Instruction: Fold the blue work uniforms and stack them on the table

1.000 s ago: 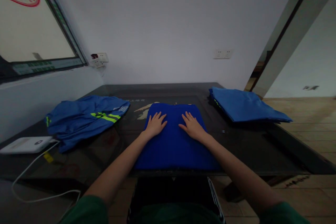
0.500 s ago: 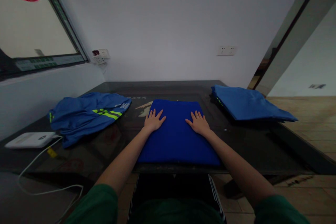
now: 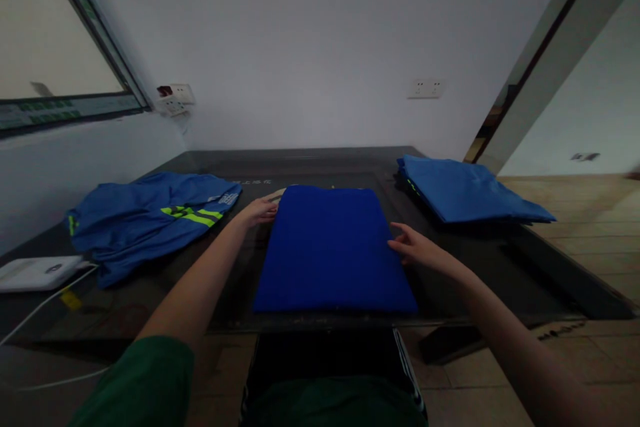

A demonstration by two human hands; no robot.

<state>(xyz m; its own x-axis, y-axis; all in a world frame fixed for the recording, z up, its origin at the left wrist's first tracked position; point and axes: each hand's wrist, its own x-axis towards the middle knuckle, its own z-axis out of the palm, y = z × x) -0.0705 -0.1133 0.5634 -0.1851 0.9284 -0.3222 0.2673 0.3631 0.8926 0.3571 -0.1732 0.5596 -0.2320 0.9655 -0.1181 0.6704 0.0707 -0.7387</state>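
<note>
Plainly, in the head view, the folded blue cloth (image 3: 335,253) lies flat in the middle of the dark bench (image 3: 465,280), close to its near edge. The left hand (image 3: 261,211) is at the cloth's ten o'clock, fingers loosely curled beside it; whether that grip has any fabric, I cannot tell. The right hand (image 3: 413,247) is at three o'clock, thumb by the edge and forefinger parted from it, its grip clasping nothing that shows. A crumpled blue garment (image 3: 150,220) lies towards nine o'clock, a blue stack (image 3: 470,190) at two. The step in hand seems to be tending the cloth's sides; the next move would call for meeting both edges evenly, without rucking the fabric
</note>
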